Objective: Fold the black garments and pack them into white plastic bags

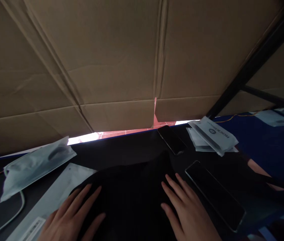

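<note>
A piece of black cloth (129, 197) lies in front of me, its detail lost in the dark. On its left edge rests my left hand (69, 214), fingers spread and palm down. My right hand (185, 207) lies on the right side of the cloth, fingers also apart. Beside my right hand is a large smartphone (215, 195) with a dark screen. Farther back sits a smaller dark phone (172, 140). A frosted plastic pouch with a barcode label (35, 229) is partly under my left hand.
At the left lies another frosted pouch (38, 167) with a white cable (18, 209) beside it. White printed pouches (214, 134) are stacked at the right. Cardboard (114, 57) stands along the back, and a dark metal bar (252, 63) slants down at the right. A person's arm (259, 169) shows there.
</note>
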### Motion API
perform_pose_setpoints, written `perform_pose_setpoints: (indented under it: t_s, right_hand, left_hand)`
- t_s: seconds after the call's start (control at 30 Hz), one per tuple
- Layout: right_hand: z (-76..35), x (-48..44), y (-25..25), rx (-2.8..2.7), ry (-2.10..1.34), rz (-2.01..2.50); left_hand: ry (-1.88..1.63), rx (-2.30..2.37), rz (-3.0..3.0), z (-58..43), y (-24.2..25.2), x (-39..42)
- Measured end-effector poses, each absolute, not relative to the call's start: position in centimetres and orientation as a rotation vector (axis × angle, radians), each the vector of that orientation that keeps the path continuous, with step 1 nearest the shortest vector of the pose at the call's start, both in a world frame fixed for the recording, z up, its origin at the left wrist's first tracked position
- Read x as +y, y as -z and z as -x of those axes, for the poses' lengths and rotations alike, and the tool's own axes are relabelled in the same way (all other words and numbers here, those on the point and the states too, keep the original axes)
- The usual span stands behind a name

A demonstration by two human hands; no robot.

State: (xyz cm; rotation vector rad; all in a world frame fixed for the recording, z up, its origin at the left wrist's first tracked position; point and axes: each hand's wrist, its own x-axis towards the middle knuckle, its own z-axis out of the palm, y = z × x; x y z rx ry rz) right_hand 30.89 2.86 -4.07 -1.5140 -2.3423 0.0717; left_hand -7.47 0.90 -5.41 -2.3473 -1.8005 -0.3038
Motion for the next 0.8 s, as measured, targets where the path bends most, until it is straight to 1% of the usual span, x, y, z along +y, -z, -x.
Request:
perform_pose_setpoints:
  t_s: [0.07, 0.17, 0.33, 0.47, 0.57, 0.67, 0.73, 0.8]
  right_hand:
    - [-30.2, 4.2, 3.3, -2.251, -0.093, 1.564]
    - [-29.2, 7.8, 2.1, -2.17, -0.11, 1.629]
    - [-29.7, 13.7, 1.4, -2.099, -0.099, 1.707]
    - [-30.6, 15.5, 0.8, -2.016, -0.112, 1.666]
    - [-30.6, 14.9, 0.2, -1.919, -0.111, 1.609]
    - [-31.0, 11.8, -0.1, -1.857, -0.114, 1.569]
    - [-31.8, 8.8, -0.1, -1.901, -0.148, 1.524]
    - [-32.9, 5.8, 0.3, -2.101, -0.22, 1.449]
  left_hand:
    - [0.402, -1.862, 2.349, 5.5, 3.3, 3.0]
    - [0.361, -1.945, 2.283, 2.7, 1.0, 6.5]
    - [0.208, -1.967, 2.263, 1.7, -0.1, 10.0]
    - [0.242, -1.951, 2.213, 2.6, -1.4, 11.4]
    - [0.351, -1.913, 2.146, 2.7, -2.2, 11.5]
    - [0.48, -1.82, 2.142, 2.1, -2.0, 9.4]
    - [0.546, -1.662, 2.296, 1.4, -1.0, 6.9]
    - [0.561, -1.393, 2.541, 0.6, 0.3, 4.3]
